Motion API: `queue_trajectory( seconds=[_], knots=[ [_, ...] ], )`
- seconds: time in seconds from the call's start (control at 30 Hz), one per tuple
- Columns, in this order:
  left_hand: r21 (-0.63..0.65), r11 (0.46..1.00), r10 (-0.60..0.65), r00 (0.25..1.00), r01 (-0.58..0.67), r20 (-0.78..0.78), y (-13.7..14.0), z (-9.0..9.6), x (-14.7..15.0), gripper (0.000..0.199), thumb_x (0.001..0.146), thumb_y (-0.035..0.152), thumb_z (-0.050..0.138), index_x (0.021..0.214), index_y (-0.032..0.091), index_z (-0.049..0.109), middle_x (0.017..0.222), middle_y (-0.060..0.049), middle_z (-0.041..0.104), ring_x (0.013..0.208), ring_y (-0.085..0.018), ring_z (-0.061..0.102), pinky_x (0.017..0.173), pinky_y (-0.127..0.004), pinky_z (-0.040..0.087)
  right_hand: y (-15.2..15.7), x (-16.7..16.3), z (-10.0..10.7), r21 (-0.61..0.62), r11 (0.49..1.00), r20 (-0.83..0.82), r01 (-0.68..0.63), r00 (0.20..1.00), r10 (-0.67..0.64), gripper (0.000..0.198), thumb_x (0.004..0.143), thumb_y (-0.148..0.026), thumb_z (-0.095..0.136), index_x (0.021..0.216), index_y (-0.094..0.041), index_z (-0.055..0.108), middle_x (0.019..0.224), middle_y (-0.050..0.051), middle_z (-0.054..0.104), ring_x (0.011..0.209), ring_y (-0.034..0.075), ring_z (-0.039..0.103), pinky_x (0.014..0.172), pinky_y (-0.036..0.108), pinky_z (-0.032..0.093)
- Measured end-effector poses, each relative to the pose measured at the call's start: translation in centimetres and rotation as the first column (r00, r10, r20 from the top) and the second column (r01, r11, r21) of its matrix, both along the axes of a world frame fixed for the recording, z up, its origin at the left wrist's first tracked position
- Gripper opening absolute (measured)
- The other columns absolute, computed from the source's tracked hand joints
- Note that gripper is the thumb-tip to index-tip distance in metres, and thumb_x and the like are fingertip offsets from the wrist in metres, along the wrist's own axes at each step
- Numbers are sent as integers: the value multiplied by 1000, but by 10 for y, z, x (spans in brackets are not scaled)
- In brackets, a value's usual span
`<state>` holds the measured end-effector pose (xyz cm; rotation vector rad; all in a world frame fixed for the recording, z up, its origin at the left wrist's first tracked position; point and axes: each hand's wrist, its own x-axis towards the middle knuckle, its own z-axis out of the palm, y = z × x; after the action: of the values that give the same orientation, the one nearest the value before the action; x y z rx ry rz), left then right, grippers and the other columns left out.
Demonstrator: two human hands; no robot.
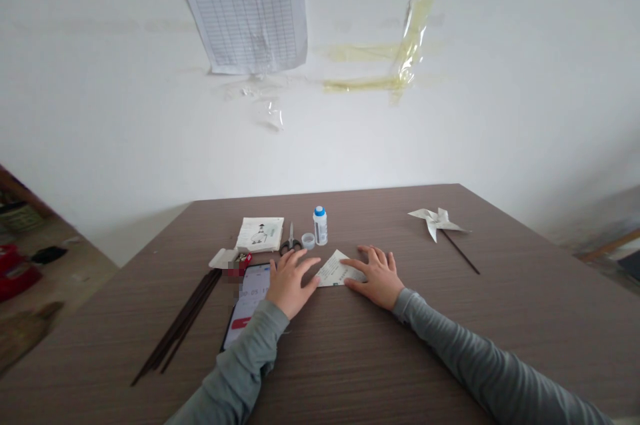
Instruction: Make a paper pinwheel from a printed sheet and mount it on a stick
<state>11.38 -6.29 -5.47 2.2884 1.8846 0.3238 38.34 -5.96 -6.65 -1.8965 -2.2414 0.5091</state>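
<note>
A printed sheet of paper folded into a triangle [331, 270] lies flat on the table, its peak pointing away from me. My right hand [376, 276] rests on the paper's right side, fingers spread. At its left corner is my left hand [293, 281], also with fingers apart, the thumb at or close to the paper's edge. Just beyond the paper stand a white glue bottle [321, 228] with a blue cap and a small clear round container [308, 241]. Black-handled scissors [290, 243] lie beyond my left hand, which partly covers a phone [249, 301].
A finished paper pinwheel [436, 219] on a dark stick lies at the right. Left are several dark sticks [183, 318], a small red box [239, 263] with its flap up, and a stack of printed paper [260, 234]. The table [350, 365] meets a white wall.
</note>
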Motion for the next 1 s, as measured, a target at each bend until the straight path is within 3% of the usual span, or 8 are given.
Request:
queue_trajectory(
  seconds=[0.23, 0.47, 0.67, 0.83, 1.0],
  knots=[
    [-51, 997, -51, 999, 51, 9, -10, 2, 33, 54, 117, 40, 90, 171, 42, 90, 198, -12, 70, 188, -49, 56, 159, -86, 35, -1, -2, 1, 28, 1000, -5, -11, 1000, 11, 59, 120, -50, 86, 179, -54, 81, 202, 12, 61, 193, 53, 45, 156, 93, 27],
    [-58, 998, -37, 999, 38, 27, -10, 3, 34, 38, 116, 45, 93, 153, 40, 99, 198, -12, 70, 188, -52, 56, 157, -90, 35, -2, -1, -1, 43, 999, -50, -15, 999, 17, 56, 115, -47, 90, 170, -55, 87, 197, 11, 65, 190, 56, 47, 155, 91, 27],
    [-94, 996, -3, 999, 6, 37, -9, 8, 36, 44, 111, 47, 100, 155, 40, 98, 199, -12, 68, 189, -54, 55, 157, -92, 34, -5, -3, -2, 77, 997, -42, -6, 999, 9, 59, 112, -55, 91, 171, -55, 87, 195, 10, 68, 188, 58, 49, 154, 90, 30],
    [-124, 992, 14, 1000, -10, 24, -7, 13, 36, 45, 110, 46, 101, 154, 39, 98, 202, -13, 65, 191, -54, 52, 158, -92, 31, -2, -4, -2, 29, 999, -5, 19, 1000, -19, 67, 112, -62, 89, 178, -55, 81, 201, 9, 61, 193, 54, 43, 157, 88, 25],
    [-139, 990, 10, 1000, -7, 21, -6, 13, 36, 47, 108, 46, 101, 155, 38, 97, 203, -14, 64, 192, -56, 50, 156, -96, 31, 3, 2, 0, -3, 1000, -48, 25, 999, -25, 71, 108, -55, 92, 178, -51, 81, 200, 11, 63, 194, 53, 41, 158, 85, 26]
  ],
)
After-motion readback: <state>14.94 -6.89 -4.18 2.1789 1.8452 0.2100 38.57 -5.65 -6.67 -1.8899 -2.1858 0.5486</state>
